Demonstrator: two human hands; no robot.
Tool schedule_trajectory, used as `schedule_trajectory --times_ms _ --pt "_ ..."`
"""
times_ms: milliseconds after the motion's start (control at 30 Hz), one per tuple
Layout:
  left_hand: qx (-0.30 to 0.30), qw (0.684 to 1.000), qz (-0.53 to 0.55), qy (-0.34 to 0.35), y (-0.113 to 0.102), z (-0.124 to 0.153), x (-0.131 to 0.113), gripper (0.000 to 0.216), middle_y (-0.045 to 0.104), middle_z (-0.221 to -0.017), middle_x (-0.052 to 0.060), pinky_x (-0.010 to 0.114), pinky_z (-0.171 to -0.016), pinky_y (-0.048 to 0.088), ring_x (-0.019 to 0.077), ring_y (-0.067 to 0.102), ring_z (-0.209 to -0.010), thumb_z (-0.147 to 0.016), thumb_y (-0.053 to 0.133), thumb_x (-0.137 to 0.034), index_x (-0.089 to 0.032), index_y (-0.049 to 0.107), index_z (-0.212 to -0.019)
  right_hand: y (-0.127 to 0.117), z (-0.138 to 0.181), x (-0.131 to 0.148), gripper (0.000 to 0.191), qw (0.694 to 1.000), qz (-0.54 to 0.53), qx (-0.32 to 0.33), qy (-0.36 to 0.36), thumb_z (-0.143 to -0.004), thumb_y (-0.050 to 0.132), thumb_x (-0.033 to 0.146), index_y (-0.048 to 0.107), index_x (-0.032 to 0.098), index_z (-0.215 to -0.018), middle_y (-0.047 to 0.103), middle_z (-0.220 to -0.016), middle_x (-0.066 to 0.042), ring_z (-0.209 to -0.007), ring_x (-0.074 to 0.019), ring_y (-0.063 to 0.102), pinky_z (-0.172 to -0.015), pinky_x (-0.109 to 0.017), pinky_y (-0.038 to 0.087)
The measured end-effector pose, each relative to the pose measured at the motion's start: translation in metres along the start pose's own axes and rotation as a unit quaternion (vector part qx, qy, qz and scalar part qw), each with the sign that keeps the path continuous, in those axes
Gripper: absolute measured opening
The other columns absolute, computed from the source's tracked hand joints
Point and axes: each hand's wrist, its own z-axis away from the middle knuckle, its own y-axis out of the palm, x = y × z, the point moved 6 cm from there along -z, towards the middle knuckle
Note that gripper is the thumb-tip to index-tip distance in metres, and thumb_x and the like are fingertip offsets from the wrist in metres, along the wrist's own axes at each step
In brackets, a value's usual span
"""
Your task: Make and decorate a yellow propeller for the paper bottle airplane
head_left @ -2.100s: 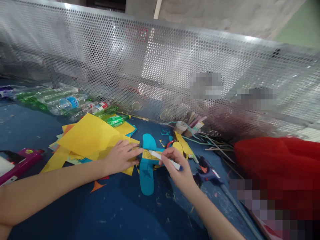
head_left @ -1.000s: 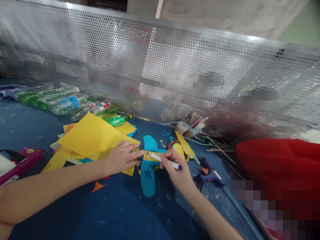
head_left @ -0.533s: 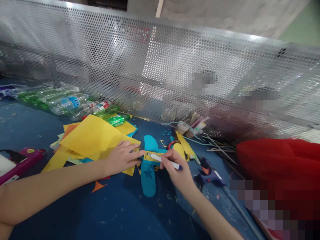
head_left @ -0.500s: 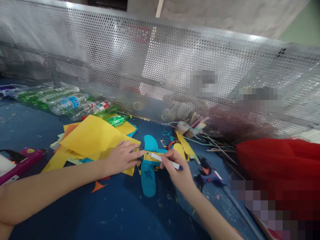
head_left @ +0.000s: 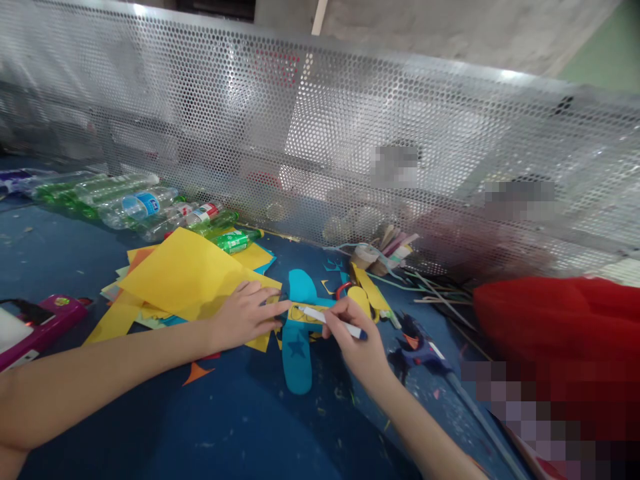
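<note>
So, we've got a white marker (head_left: 331,321) pinched in our right hand (head_left: 359,341), fingers closed round the barrel, and its tip is down on a small yellow paper piece (head_left: 303,312) with some lines drawn on it. That piece lies across a turquoise cutout (head_left: 296,363) with a little star on it, flat on the blue table (head_left: 225,427) right in front of us. Our left hand (head_left: 244,315) is laid out flat with fingers extended, fingertips pressing the yellow piece's left end. Under that hand there's a messy stack of yellow paper sheets (head_left: 180,273), and beyond those a row of plastic bottles (head_left: 135,207) lying on their sides. Just right of our marker hand there's a glue gun (head_left: 419,347), with a tape roll (head_left: 361,255) further back by the perforated metal screen (head_left: 300,133). A magenta case (head_left: 47,321) sits far left and a red cloth (head_left: 550,320) far right.
</note>
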Motion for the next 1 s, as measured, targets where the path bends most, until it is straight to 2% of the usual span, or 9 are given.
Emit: schedule_trajectory --times_ms 1000 --pt "0.004 1.000 0.001 0.002 0.0014 0.0002 0.0011 0.039 0.059 -0.123 0.005 0.036 -0.085 0.038 0.0213 0.052 -0.097 -0.098 0.037 -0.051 -0.033 0.056 -0.127 -0.0011 -0.0030 0.0007 0.022 1.000 0.010 -0.002 0.001 -0.083 0.056 0.033 0.046 0.025 -0.066 0.057 -0.052 0.002 -0.049 -0.0147 0.051 -0.051 -0.028 0.041"
